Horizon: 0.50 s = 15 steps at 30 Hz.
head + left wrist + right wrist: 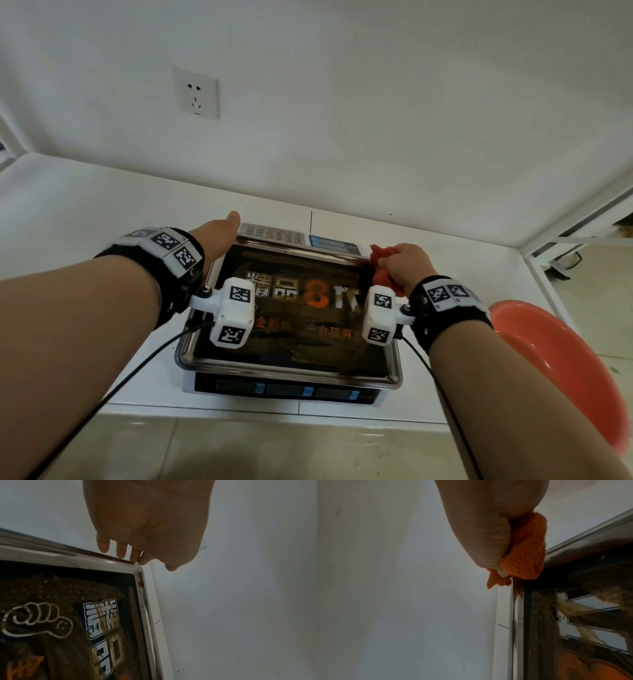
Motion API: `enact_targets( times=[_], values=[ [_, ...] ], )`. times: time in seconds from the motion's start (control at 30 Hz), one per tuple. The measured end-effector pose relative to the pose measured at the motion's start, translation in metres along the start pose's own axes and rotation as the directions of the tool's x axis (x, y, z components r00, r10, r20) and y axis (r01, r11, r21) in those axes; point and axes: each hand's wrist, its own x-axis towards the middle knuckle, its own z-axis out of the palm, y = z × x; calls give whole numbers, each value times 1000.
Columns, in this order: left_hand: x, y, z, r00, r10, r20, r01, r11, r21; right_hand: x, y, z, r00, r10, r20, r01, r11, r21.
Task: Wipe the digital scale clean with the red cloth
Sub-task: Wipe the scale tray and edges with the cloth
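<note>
Fingers of the right hand (406,265) are curled tight round the bunched red cloth (383,260), which bulges out of the fist and presses against the far right corner of the digital scale (291,385); the right wrist view shows the cloth (525,550) wedged between palm and bent fingers (489,545), meeting the steel rim where two edges of the weighing pan join. On the other side, the left hand (219,236) lies at the far left corner of the scale, thumb pointing away, and the left wrist view shows its fingertips (121,549) bent down over the steel rim (102,559), touching it at the corner and steadying the unit. The scale sits on a white counter (102,212), near its front edge, with its keypad (274,234) and a small display along the far side and three dark display windows on the near face. Its pan (291,329) bears a dark printed sheet with large characters and brownish grime across it. A wall socket (195,92) is set in the white wall beyond, and an orange-red plastic basin (561,370) sits low to the right of the counter.
</note>
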Motion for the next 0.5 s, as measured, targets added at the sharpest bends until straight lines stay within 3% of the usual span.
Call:
enact_targets(
  times=[0.17,0.3,0.43,0.5],
  values=[
    [0,-1,1,1000,9,15,-9,1000,17,-5,5,5,1000,0,0,0,996,-89],
    [2,-1,2,1000,2,13,-2,1000,4,-17,-5,19,996,-79,50,91,943,-319],
    [6,-1,5,1000,-4,-1,4,1000,-10,-20,-17,24,962,-56,269,75,995,-63],
    [7,-2,4,1000,-5,1,5,1000,-27,-18,-22,21,951,-52,305,38,998,52]
  ],
)
